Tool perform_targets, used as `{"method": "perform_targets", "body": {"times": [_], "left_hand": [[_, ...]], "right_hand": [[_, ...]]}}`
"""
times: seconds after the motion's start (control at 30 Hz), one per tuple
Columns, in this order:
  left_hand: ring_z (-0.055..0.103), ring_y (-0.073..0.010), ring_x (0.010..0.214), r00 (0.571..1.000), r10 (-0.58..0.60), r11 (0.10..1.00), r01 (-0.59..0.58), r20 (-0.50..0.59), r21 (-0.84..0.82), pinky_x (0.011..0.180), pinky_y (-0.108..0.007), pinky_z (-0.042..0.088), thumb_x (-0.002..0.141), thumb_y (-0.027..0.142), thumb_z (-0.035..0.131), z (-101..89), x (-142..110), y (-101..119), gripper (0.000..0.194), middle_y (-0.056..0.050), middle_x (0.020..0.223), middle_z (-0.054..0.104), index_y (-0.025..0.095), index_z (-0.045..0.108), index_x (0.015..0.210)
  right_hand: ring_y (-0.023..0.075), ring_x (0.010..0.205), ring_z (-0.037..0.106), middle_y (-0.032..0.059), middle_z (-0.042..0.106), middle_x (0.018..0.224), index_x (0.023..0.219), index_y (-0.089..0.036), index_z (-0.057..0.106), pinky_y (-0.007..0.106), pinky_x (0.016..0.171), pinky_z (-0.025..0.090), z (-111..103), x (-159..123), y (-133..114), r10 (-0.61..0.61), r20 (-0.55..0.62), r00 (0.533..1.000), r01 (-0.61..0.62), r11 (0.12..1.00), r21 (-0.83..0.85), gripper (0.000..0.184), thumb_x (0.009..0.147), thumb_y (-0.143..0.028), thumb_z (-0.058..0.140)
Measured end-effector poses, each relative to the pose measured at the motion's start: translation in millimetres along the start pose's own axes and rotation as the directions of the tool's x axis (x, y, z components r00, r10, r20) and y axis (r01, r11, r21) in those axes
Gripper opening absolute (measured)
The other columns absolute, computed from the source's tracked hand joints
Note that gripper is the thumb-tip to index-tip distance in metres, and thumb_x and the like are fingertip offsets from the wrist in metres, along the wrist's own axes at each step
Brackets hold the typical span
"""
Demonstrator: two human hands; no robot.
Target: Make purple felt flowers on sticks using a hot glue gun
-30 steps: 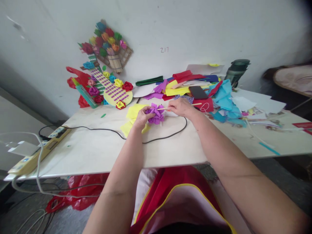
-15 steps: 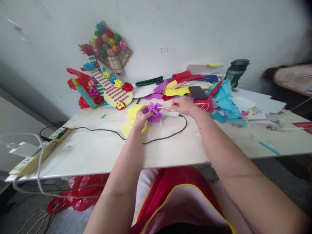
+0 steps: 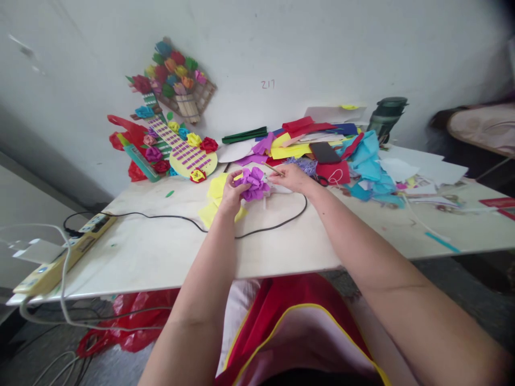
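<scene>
A purple crepe-paper flower (image 3: 256, 184) is pinched in my left hand (image 3: 233, 191), above the middle of the table. My right hand (image 3: 293, 178) holds a thin wooden stick (image 3: 273, 169) between its fingers, just right of the flower. The stick's tip points up and left, apart from the petals. Beneath and left of the flower lie sheets of yellow paper (image 3: 213, 206). A white glue gun (image 3: 280, 189) rests partly hidden behind the flower and right hand, and its black cord (image 3: 281, 224) loops across the table.
Stacked coloured paper (image 3: 300, 126), a phone (image 3: 325, 153) and crumpled blue paper (image 3: 370, 161) lie at the back right. A dark green bottle (image 3: 386, 119) stands behind them. Paper-flower crafts (image 3: 189, 153) lean at the back left. A power strip (image 3: 68, 257) lies along the left edge.
My right hand has drawn slightly down and tilted the stick, whose tip has come away from the flower and now points up and left. My left hand still holds the flower.
</scene>
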State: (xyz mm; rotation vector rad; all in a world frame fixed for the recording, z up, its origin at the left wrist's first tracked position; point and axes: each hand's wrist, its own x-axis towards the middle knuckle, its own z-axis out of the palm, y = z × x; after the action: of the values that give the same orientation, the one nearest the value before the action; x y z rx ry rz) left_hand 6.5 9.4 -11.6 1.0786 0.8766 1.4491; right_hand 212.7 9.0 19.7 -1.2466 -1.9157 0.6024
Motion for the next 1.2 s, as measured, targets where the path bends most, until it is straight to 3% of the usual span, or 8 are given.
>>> {"method": "perform_targets", "body": {"times": [0.23, 0.4, 0.53, 0.7, 0.83, 1.0, 1.2], "left_hand": [[0.056, -0.01, 0.051, 1.0, -0.003, 0.999, 0.002, -0.008, -0.045, 0.052, -0.02, 0.039, 0.046, 0.016, 0.076, 2.0, -0.5, -0.5, 0.088, 0.006, 0.064, 0.061, 0.022, 0.046, 0.129], [0.053, -0.0085, 0.048, 1.0, -0.006, 0.999, 0.006, 0.012, -0.036, 0.048, -0.02, 0.037, 0.048, 0.015, 0.075, 3.0, -1.5, -2.3, 0.093, 0.007, 0.064, 0.061, 0.023, 0.042, 0.135], [0.059, -0.0109, 0.056, 0.999, -0.02, 0.999, 0.022, 0.042, -0.047, 0.052, -0.022, 0.042, 0.049, 0.014, 0.076, 3.0, -2.2, -2.3, 0.093, 0.004, 0.072, 0.065, 0.024, 0.042, 0.135], [0.064, -0.0141, 0.065, 0.995, -0.027, 0.997, 0.034, 0.101, -0.068, 0.06, -0.026, 0.048, 0.049, 0.019, 0.084, 5.6, -5.8, -1.6, 0.083, 0.002, 0.081, 0.068, 0.025, 0.05, 0.125], [0.066, -0.0157, 0.071, 0.992, -0.01, 0.993, 0.025, 0.126, -0.117, 0.066, -0.027, 0.05, 0.056, 0.035, 0.084, 7.9, -6.0, -1.6, 0.056, -0.001, 0.082, 0.069, 0.021, 0.062, 0.105], [0.057, -0.0124, 0.056, 0.99, -0.077, 0.993, 0.087, 0.118, -0.079, 0.056, -0.025, 0.045, 0.057, 0.035, 0.082, 6.9, -2.7, -4.7, 0.031, 0.001, 0.062, 0.061, 0.017, 0.063, 0.074], [0.053, -0.0116, 0.052, 0.991, -0.106, 0.994, 0.108, 0.087, -0.016, 0.05, -0.024, 0.041, 0.06, 0.031, 0.075, 6.3, -2.2, -6.4, 0.022, 0.001, 0.058, 0.059, 0.016, 0.062, 0.068]], "right_hand": [[0.0114, 0.056, 0.044, -0.002, 0.052, 0.054, 0.063, -0.012, 0.067, 0.026, 0.057, 0.031, -1.1, -3.4, -6.9, 0.049, 0.093, 0.994, -0.041, 0.996, -0.083, 0.026, 0.072, -0.036, 0.06], [0.012, 0.057, 0.046, -0.0012, 0.055, 0.055, 0.06, -0.013, 0.064, 0.026, 0.058, 0.032, 5.4, -0.7, -3.1, 0.046, 0.021, 0.999, -0.045, 0.998, -0.049, 0.02, 0.07, -0.029, 0.056], [0.0124, 0.059, 0.045, -0.0015, 0.053, 0.055, 0.059, -0.016, 0.059, 0.026, 0.059, 0.032, 7.3, 1.9, 0.5, 0.024, -0.058, 0.998, -0.027, 0.999, -0.048, 0.018, 0.07, -0.029, 0.056], [0.0113, 0.058, 0.039, -0.004, 0.042, 0.053, 0.056, -0.019, 0.049, 0.026, 0.058, 0.029, 7.2, 2.4, 1.4, -0.029, -0.112, 0.993, 0.022, 0.998, -0.06, 0.021, 0.072, -0.031, 0.054], [0.0113, 0.06, 0.037, -0.0042, 0.04, 0.054, 0.055, -0.02, 0.045, 0.027, 0.059, 0.026, 7.1, 1.9, 0.7, -0.056, -0.108, 0.993, 0.048, 0.996, -0.072, 0.023, 0.073, -0.031, 0.054], [0.0113, 0.06, 0.036, -0.0045, 0.039, 0.054, 0.056, -0.02, 0.044, 0.028, 0.059, 0.025, 7.2, 0.8, -1.4, -0.059, -0.106, 0.993, 0.053, 0.997, -0.064, 0.022, 0.073, -0.029, 0.054], [0.0107, 0.058, 0.034, -0.0048, 0.037, 0.053, 0.053, -0.021, 0.039, 0.028, 0.058, 0.024, 5.4, -2.1, -7.8, -0.072, -0.098, 0.993, 0.065, 0.995, -0.074, 0.025, 0.072, -0.029, 0.054]]}}
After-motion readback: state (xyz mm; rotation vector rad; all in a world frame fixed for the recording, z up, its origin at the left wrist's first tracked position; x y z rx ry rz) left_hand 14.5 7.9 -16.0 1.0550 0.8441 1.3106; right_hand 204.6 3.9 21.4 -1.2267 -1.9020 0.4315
